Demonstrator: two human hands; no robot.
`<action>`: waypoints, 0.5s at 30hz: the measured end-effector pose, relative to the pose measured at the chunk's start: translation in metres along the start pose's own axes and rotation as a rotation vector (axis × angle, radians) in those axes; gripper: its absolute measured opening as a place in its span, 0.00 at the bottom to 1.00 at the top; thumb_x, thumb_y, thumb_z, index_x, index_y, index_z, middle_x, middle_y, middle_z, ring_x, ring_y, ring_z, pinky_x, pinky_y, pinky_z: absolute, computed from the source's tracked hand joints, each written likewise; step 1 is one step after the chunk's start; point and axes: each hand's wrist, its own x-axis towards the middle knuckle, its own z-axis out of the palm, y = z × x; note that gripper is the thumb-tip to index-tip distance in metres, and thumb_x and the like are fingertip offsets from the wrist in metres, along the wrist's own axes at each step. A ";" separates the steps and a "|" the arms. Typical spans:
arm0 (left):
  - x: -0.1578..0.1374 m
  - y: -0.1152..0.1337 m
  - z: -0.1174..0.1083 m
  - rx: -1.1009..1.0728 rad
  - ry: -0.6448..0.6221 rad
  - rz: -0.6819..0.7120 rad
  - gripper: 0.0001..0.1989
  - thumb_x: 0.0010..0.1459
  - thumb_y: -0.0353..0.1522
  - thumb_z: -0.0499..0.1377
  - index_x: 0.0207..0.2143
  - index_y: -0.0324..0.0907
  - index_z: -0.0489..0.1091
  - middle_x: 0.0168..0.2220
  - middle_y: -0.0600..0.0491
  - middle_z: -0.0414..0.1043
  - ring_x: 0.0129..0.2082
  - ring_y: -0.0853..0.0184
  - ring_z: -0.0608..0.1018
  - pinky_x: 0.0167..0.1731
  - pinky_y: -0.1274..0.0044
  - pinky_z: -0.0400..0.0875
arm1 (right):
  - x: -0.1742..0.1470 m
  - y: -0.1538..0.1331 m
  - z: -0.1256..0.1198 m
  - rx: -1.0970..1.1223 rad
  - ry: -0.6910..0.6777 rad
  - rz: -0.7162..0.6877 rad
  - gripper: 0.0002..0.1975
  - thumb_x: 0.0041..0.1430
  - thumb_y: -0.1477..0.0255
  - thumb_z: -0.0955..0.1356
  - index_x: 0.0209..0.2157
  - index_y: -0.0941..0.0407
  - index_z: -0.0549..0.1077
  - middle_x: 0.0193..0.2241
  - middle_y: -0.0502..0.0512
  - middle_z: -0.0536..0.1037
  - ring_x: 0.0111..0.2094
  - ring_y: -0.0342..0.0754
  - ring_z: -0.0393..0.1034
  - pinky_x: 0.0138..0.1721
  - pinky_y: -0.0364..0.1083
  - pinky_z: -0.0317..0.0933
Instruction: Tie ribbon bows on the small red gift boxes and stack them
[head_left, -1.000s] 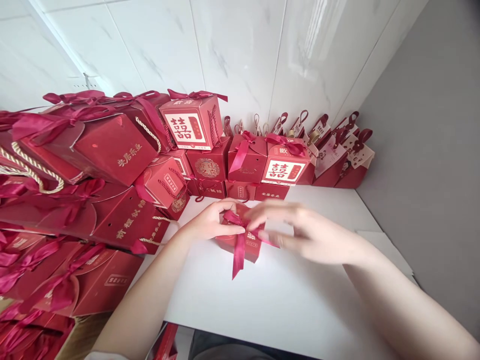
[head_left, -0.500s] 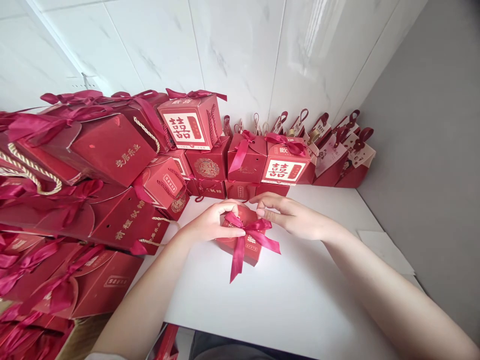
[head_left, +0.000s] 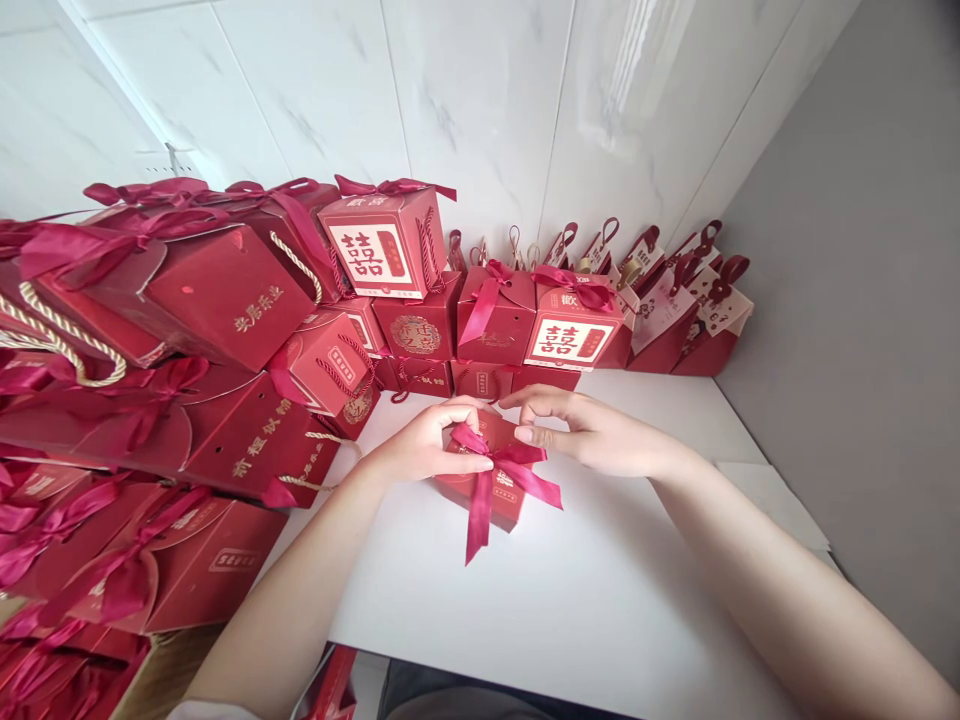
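A small red gift box (head_left: 512, 516) lies on the white table (head_left: 465, 610) in front of me, tied with a magenta satin ribbon bow (head_left: 480, 515). My left hand (head_left: 431, 442) grips the box from its left side: the thumb lies across the bow's knot and the fingers curl over the far edge. At the far right corner is my right hand (head_left: 585, 432), its thumb and curved index finger apart. The right thumb is close to the bow's right loop; whether it touches cannot be made out.
Stacked red gift boxes (head_left: 255, 290) with bows and rope handles crowd the left side. More boxes (head_left: 570, 335) and loop-topped bags (head_left: 712, 320) line the tiled wall. White paper (head_left: 765, 495) lies by the grey panel (head_left: 847, 250) at right. A cardboard carton (head_left: 172, 670) stands lower left.
Both hands keep nearly the same pose on and beside the box. The ribbon's hanging tail has shifted slightly to the right, and the whole view has moved a little.
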 end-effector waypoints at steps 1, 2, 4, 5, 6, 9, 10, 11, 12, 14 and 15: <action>0.000 0.000 0.000 0.000 0.000 -0.003 0.20 0.49 0.36 0.68 0.24 0.41 0.57 0.48 0.49 0.69 0.57 0.57 0.69 0.54 0.70 0.63 | 0.000 0.000 0.000 -0.003 -0.001 0.002 0.15 0.66 0.58 0.63 0.33 0.54 0.70 0.49 0.54 0.71 0.49 0.50 0.67 0.53 0.49 0.59; 0.000 0.000 0.000 0.003 0.001 -0.007 0.20 0.49 0.36 0.68 0.24 0.41 0.57 0.47 0.49 0.69 0.56 0.57 0.69 0.54 0.70 0.63 | 0.000 -0.001 0.000 -0.002 0.000 0.005 0.15 0.66 0.58 0.62 0.33 0.55 0.70 0.50 0.54 0.71 0.49 0.49 0.67 0.52 0.49 0.59; 0.000 0.000 0.000 0.015 0.004 -0.012 0.20 0.49 0.36 0.68 0.24 0.41 0.57 0.47 0.49 0.69 0.54 0.58 0.70 0.54 0.69 0.63 | 0.000 -0.001 -0.001 0.011 -0.010 0.004 0.16 0.67 0.58 0.62 0.33 0.55 0.70 0.49 0.54 0.71 0.47 0.49 0.68 0.50 0.49 0.60; 0.000 0.000 0.000 0.020 0.007 -0.016 0.20 0.49 0.36 0.68 0.24 0.41 0.57 0.47 0.49 0.69 0.53 0.58 0.70 0.54 0.69 0.63 | -0.001 -0.001 -0.001 0.021 -0.011 0.003 0.16 0.67 0.58 0.61 0.34 0.55 0.70 0.48 0.54 0.71 0.45 0.48 0.68 0.49 0.48 0.61; 0.000 0.000 0.000 0.023 0.010 -0.019 0.20 0.49 0.37 0.68 0.24 0.41 0.57 0.47 0.49 0.69 0.53 0.58 0.71 0.53 0.69 0.63 | -0.001 -0.001 -0.002 0.034 -0.005 0.005 0.16 0.68 0.58 0.61 0.35 0.55 0.70 0.47 0.54 0.72 0.44 0.48 0.68 0.48 0.48 0.61; 0.000 -0.001 0.000 0.017 0.012 -0.029 0.19 0.48 0.37 0.68 0.24 0.41 0.58 0.47 0.48 0.69 0.53 0.58 0.71 0.53 0.70 0.63 | -0.002 -0.001 -0.004 0.071 0.034 0.018 0.15 0.68 0.58 0.60 0.39 0.54 0.69 0.43 0.54 0.73 0.42 0.48 0.67 0.46 0.48 0.62; 0.000 -0.001 0.000 0.014 0.011 -0.029 0.19 0.48 0.37 0.68 0.24 0.41 0.58 0.47 0.48 0.70 0.54 0.58 0.71 0.53 0.70 0.63 | -0.002 -0.001 -0.004 0.073 0.040 0.020 0.16 0.68 0.57 0.59 0.40 0.54 0.69 0.43 0.54 0.74 0.42 0.48 0.67 0.46 0.48 0.62; 0.000 -0.001 0.000 0.010 0.009 -0.026 0.19 0.48 0.36 0.68 0.24 0.41 0.58 0.47 0.48 0.70 0.54 0.58 0.71 0.53 0.70 0.63 | -0.003 -0.001 -0.005 0.066 0.035 0.019 0.17 0.69 0.57 0.59 0.40 0.54 0.69 0.43 0.54 0.74 0.42 0.48 0.67 0.46 0.48 0.62; 0.000 0.000 0.000 0.005 0.006 -0.025 0.19 0.48 0.36 0.68 0.24 0.41 0.58 0.48 0.48 0.69 0.55 0.58 0.70 0.53 0.70 0.63 | -0.003 -0.001 -0.006 0.052 0.023 0.018 0.17 0.69 0.57 0.59 0.40 0.54 0.70 0.42 0.54 0.74 0.42 0.48 0.67 0.46 0.48 0.61; 0.000 0.000 0.000 -0.009 -0.002 -0.024 0.18 0.48 0.36 0.68 0.24 0.41 0.59 0.49 0.48 0.69 0.55 0.58 0.70 0.54 0.70 0.63 | -0.003 -0.002 -0.007 0.025 -0.002 0.025 0.18 0.68 0.56 0.59 0.39 0.55 0.71 0.42 0.54 0.74 0.42 0.48 0.68 0.46 0.48 0.61; 0.000 0.001 0.000 -0.015 -0.004 -0.027 0.18 0.48 0.36 0.68 0.24 0.41 0.59 0.49 0.48 0.68 0.55 0.58 0.70 0.54 0.70 0.63 | -0.003 -0.002 -0.007 0.016 -0.016 0.031 0.18 0.68 0.56 0.59 0.38 0.55 0.71 0.42 0.54 0.74 0.43 0.49 0.68 0.47 0.49 0.61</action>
